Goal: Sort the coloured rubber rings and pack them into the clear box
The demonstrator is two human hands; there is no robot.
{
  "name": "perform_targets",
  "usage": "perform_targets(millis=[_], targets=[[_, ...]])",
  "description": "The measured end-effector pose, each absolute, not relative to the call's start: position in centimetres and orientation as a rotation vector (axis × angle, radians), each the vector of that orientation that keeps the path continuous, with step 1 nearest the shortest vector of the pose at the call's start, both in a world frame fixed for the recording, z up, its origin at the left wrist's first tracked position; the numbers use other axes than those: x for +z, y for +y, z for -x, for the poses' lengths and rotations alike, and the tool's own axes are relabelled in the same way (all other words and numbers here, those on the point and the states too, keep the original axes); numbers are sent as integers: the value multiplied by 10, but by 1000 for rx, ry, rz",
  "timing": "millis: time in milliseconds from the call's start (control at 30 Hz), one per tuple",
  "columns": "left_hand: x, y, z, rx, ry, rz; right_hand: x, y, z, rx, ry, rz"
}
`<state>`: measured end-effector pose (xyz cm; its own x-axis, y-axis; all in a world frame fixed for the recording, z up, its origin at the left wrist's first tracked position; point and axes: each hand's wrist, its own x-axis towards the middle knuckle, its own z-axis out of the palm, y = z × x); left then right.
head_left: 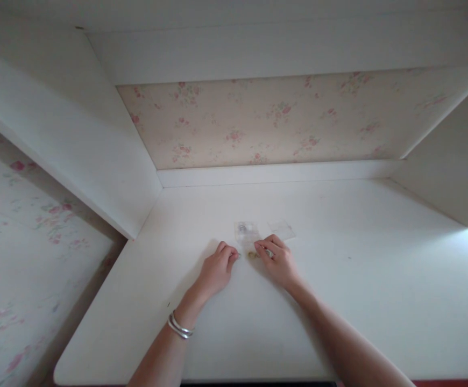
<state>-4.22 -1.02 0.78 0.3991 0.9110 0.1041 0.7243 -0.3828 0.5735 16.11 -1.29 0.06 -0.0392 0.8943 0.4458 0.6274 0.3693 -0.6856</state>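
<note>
My left hand (218,266) rests low over the white desk, thumb and forefinger pinched on a tiny pale piece (239,256) too small to name. To its right, my right hand (277,260) is closed as well, with something small and whitish partly hidden among its fingers. A small yellowish-gold item (252,255) lies on the desk by the right fingertips. Just beyond the hands is a clear plastic packet (246,230) with a small dark thing inside. Beside it lies a second clear packet (282,230).
The white desk (379,301) has raised side panels, a back ledge (282,173) and an overhead board (258,54). Floral wallpaper (258,123) covers the wall behind. A tiny dark speck (349,258) lies to the right. Silver bangles (180,325) circle my left wrist.
</note>
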Motion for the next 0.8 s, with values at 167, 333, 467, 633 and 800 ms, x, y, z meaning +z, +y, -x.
perform_targets(millis=[167,333,467,633,800], targets=[[6,-7,44,682,1342,-2088,3,-22,-154,286,-2010,1255],[7,-5,44,710,1322,-2033,8,-26,-150,153,-2176,1250],[7,-7,40,744,1248,-2024,10,-27,-147,73,-2191,1268],[7,-10,37,784,1193,-1988,10,-27,-146,46,-2175,1254],[7,-10,37,715,1248,-1908,8,-26,-146,50,-2174,1233]])
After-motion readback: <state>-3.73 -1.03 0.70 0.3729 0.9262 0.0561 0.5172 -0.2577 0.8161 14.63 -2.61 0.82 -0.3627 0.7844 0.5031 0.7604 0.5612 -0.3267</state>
